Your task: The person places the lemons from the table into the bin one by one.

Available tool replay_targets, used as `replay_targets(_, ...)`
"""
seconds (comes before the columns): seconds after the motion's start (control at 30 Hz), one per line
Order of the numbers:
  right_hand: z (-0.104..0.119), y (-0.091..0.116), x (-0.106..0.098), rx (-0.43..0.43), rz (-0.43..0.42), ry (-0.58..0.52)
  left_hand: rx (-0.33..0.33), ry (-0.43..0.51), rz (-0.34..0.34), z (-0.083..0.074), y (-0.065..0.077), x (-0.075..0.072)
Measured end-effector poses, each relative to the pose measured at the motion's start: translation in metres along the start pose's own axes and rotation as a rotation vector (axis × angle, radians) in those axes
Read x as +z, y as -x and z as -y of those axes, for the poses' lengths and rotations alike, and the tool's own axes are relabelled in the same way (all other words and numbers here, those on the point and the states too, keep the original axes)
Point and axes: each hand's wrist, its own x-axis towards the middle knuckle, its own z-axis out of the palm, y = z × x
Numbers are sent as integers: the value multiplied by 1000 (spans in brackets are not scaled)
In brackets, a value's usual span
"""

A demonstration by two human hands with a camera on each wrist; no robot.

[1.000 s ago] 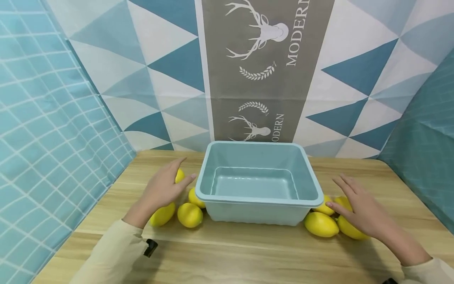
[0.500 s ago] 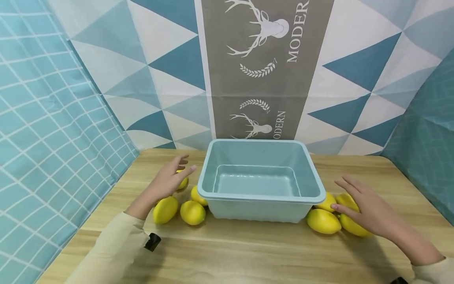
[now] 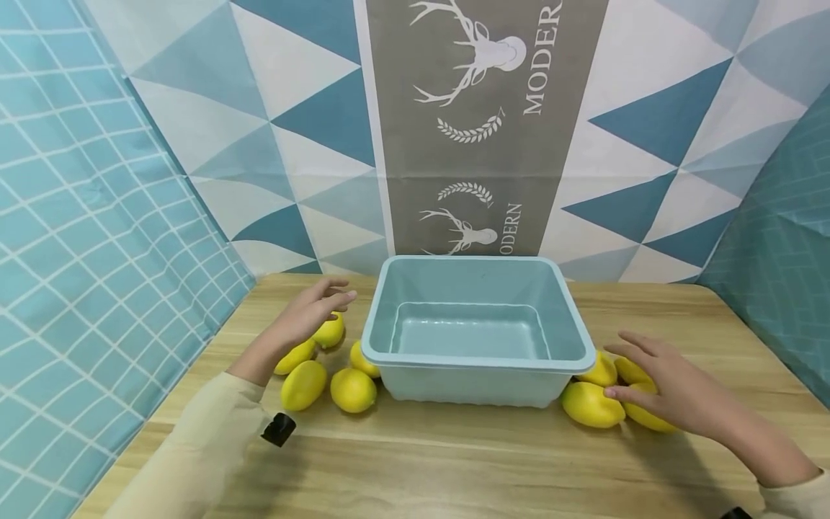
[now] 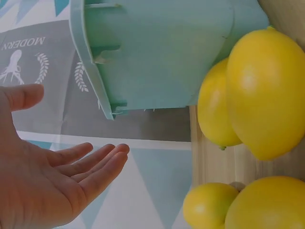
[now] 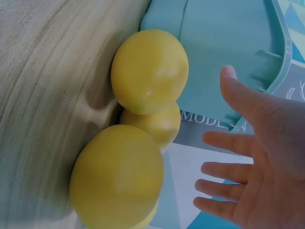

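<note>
A light blue plastic bin (image 3: 476, 382) stands in the middle of the table with nothing inside it. Several yellow lemons lie on its left, among them one at the front (image 3: 353, 391) and one farther back (image 3: 329, 330). My left hand (image 3: 305, 313) hovers above that group, fingers relaxed and holding nothing. On the bin's right, several more lemons (image 3: 591, 405) sit close together. Over them hangs my right hand (image 3: 677, 386), partly covering some; the right wrist view shows its fingers (image 5: 224, 171) spread and apart from the fruit.
The wood-grain table (image 3: 441, 461) meets a patterned cloth backdrop (image 3: 311, 144) behind the bin. A blue gridded cloth (image 3: 97, 252) borders the left side and a teal cloth (image 3: 778, 231) the right. Black wrist straps (image 3: 279, 429) show at the sleeves.
My left hand has lifted slightly and drawn back off the lemons, so more of them show. The right hand has shifted slightly right. The lemons and bin stay in place.
</note>
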Motion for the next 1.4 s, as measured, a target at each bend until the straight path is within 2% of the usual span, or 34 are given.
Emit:
replay_targets(0.27,3,3,0,-5,25,-15,-55,123,55,-6,-10,-3)
replay_targets(0.43,3,3,-1,-22,22,-5,-66,174,85,-13,-17,-4)
replay_targets(0.77,5,3,-4,-61,19,-6,-126,224,137,-20,-27,-3)
replay_targets(0.97,8,2,-6,-82,21,-1,-142,244,133,-24,-31,0)
replay_targets(1.23,11,3,-3,-75,74,-4,-191,285,135,-23,-38,6)
replay_targets(1.4,14,4,-1,-84,97,-15,-192,263,142,-24,-42,9)
